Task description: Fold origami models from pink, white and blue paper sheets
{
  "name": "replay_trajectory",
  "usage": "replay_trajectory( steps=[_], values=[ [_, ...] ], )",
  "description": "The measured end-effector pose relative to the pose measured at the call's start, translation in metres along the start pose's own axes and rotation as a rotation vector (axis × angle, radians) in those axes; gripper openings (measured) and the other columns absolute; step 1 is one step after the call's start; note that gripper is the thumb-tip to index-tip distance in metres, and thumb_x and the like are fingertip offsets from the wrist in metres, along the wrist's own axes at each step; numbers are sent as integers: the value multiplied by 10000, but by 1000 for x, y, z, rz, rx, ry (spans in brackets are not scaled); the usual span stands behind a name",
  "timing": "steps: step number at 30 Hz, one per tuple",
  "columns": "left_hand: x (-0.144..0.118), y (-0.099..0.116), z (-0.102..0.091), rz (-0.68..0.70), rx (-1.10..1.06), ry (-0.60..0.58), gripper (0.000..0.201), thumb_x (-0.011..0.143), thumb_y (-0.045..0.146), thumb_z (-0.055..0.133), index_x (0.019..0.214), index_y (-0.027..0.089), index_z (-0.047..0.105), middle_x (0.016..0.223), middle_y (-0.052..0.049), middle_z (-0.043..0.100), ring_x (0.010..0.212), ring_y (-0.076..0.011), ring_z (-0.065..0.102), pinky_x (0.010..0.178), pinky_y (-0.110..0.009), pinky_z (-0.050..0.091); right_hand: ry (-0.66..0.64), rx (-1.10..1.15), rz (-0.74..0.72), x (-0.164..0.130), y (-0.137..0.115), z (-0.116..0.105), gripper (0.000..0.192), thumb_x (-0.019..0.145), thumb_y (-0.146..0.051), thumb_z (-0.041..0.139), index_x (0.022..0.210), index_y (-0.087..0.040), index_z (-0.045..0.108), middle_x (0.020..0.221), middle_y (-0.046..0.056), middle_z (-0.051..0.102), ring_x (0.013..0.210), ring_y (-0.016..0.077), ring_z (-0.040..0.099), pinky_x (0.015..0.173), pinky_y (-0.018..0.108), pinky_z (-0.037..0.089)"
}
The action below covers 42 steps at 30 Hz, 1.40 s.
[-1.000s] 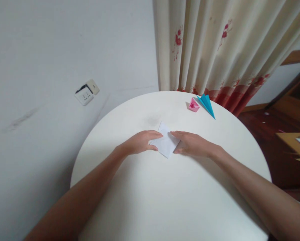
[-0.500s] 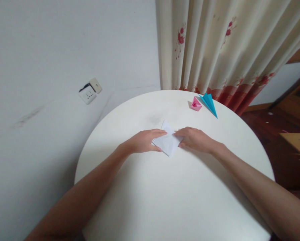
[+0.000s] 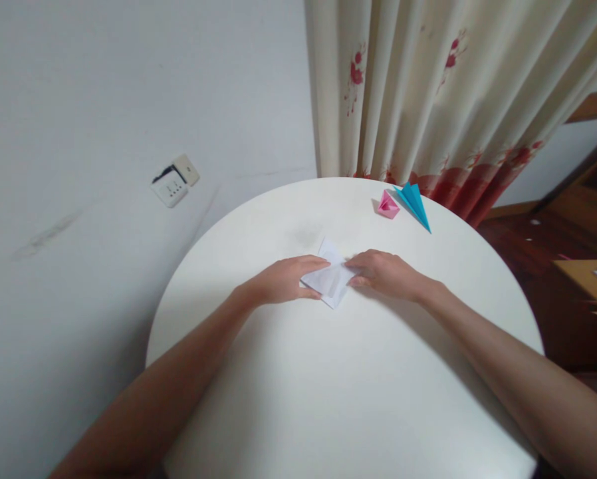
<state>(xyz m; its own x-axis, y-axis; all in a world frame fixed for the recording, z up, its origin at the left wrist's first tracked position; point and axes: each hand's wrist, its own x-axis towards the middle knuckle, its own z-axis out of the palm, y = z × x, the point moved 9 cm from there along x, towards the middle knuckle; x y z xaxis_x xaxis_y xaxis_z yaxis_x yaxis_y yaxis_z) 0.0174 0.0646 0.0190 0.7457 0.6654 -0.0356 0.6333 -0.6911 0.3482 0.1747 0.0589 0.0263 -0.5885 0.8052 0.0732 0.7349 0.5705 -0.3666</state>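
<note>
1. Viewing remotely through the head camera, I find, at left, a white wall socket (image 3: 169,189) beside a smaller beige wall plate (image 3: 187,169).
2. My left hand (image 3: 286,279) holds the near-left side of the work; its thumb and fingers are moderately parted, with the left corner between them.
3. Folded white paper (image 3: 334,281) lies on the round white table (image 3: 338,379), between my hands; one point faces away from me, another toward me.
4. My right hand (image 3: 383,273) has fingertips and thumb drawn narrow on the paper's right corner, holding it.
5. Beyond the right hand, near the table's far edge, I note a pink origami piece (image 3: 388,205) and, just right of it, a blue paper plane (image 3: 416,206), its nose angled toward the right and nearer me.
6. Behind these hangs a cream curtain (image 3: 428,100) with red floral print and a red lower border.
</note>
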Motion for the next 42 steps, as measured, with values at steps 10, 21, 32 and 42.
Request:
replay_trajectory(
  steps=[10, 21, 32, 42],
  values=[
    [6, -1, -11, -55, -15, 163, 422, 1006, 399, 369, 1326, 214, 572, 1335, -66, 620, 1213, -218, 571, 1046, -342, 398, 105, -28, 124, 7, -2, -5, 375, 999, -425, 387, 1038, -238, 710, 990, 61, 741, 867, 216, 664, 701, 287, 418],
    [5, -7, -18, -290, -66, 435, 369, 1003, 408, 364, 806, 181, 578, 728, -23, 637, 674, -165, 585, 611, -266, 389, 256, -134, 263, 7, -11, -5, 494, 1001, -449, 347, 717, -202, 666, 757, 52, 710, 652, 172, 588, 562, 289, 241],
    [7, -7, -12, -256, -241, 548, 355, 1012, 310, 302, 1119, 137, 593, 1028, -116, 691, 981, -231, 647, 887, -349, 480, 259, 195, 163, 13, -14, 7, 497, 1022, -407, 295, 797, -187, 681, 768, 39, 692, 674, 147, 567, 624, 259, 305],
    [12, 14, 7, -163, -217, 397, 637, 1019, 431, 252, 1536, 75, 142, 1595, -202, 222, 1488, -229, 209, 1209, -423, 216, 226, -5, 198, 18, -15, 18, 365, 971, -425, 455, 725, -204, 609, 721, 21, 667, 630, 147, 537, 577, 275, 248]
  ],
)
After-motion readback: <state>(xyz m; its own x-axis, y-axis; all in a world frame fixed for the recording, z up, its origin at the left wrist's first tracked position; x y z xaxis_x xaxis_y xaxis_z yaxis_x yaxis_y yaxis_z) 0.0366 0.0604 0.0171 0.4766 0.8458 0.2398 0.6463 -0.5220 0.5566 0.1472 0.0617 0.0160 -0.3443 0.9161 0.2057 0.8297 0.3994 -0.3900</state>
